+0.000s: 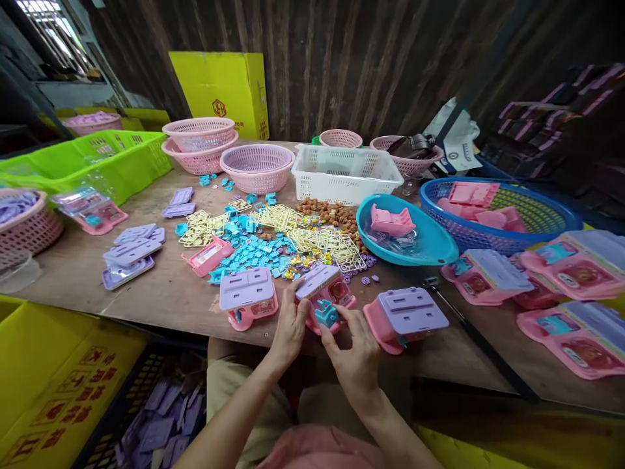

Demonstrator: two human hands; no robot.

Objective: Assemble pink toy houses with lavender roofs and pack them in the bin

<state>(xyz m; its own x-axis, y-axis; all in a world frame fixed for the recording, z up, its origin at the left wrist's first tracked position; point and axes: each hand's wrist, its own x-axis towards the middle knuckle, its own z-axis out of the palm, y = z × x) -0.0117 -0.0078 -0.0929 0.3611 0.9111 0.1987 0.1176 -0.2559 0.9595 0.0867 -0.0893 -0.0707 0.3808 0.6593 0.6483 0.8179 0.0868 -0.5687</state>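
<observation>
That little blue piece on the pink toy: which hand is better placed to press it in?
Probably the right hand: its fingertips already touch the blue piece, while the left hand grips the pink toy.

a toy unit (pixel 325 294) sits between the left hand (pixel 289 326) and right hand (pixel 354 355). similar units lie just left (pixel 247 298) and right (pixel 405 319) of the hands. a heap of small parts (pixel 273 244) lies behind them, baskets (pixel 257 167) further back.

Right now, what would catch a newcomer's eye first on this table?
Near the table's front edge, both hands, left hand and right hand, grip a pink toy with a lilac lid. Behind it sprawls a heap of small blue parts, and a blue bowl sits to the right.
</observation>
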